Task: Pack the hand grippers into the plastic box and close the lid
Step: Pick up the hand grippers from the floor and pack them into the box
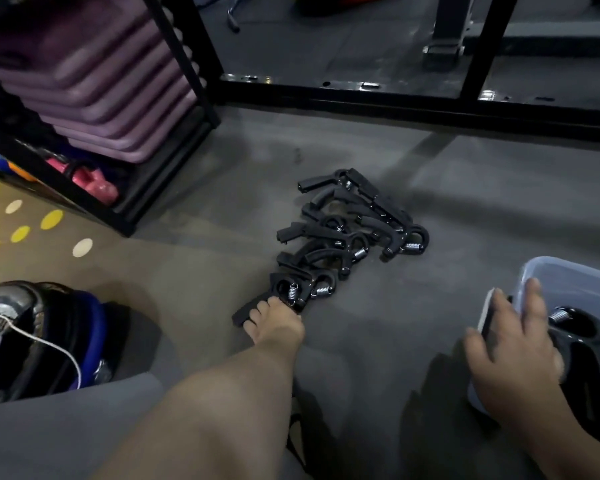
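Note:
Several black hand grippers [347,230] with steel springs lie in a loose pile on the grey floor at the centre. My left hand [278,327] reaches to the pile's near end, its fingers curled over the handle of the nearest hand gripper [291,292]. At the right edge stands the clear plastic box [575,271], only partly in view. A black hand gripper [582,337] lies inside it. My right hand [513,351] rests over the box's near-left rim with fingers spread, touching that gripper. No lid is in view.
A black rack holding stacked purple step platforms [94,81] and pink weights [94,185] stands at the left. A black metal frame bar [395,98] crosses the floor behind the pile. A dotted mat [14,220] and dark padded gear [32,334] lie at the lower left.

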The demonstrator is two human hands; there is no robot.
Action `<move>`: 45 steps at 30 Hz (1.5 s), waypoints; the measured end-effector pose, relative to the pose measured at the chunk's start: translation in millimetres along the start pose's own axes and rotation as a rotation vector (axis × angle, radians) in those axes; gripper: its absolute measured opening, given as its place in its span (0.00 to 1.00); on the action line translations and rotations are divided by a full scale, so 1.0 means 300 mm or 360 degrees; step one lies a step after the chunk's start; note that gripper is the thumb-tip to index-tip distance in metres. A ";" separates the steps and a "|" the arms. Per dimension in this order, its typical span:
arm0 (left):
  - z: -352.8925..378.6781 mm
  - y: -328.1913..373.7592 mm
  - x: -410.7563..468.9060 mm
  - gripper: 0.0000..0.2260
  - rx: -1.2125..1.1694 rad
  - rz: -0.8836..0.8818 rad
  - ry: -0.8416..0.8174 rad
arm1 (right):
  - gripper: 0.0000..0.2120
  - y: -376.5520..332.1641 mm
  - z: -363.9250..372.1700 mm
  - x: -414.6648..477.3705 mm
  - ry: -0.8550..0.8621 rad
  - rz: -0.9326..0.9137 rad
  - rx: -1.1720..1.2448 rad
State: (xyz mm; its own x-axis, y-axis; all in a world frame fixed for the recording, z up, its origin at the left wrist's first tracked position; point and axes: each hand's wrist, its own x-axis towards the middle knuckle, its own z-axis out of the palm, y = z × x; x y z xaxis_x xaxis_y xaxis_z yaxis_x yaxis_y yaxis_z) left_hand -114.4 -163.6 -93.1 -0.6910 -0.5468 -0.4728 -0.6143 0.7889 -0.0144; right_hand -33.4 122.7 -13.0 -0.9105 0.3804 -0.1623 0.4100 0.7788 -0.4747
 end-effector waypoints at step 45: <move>-0.062 0.457 -0.854 0.20 -0.0301 0.1801 -0.0196 | 0.08 0.542 -0.474 -0.030 0.0091 0.0762 0.0960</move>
State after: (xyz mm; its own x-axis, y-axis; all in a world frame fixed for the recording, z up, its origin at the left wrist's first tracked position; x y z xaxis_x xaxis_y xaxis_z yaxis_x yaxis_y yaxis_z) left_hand -28.6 79.4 42.4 -0.8476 0.4857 -0.2136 0.2786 0.7499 0.6000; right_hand 49.2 316.9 34.1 -0.6302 0.6452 -0.4318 0.6431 0.1222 -0.7560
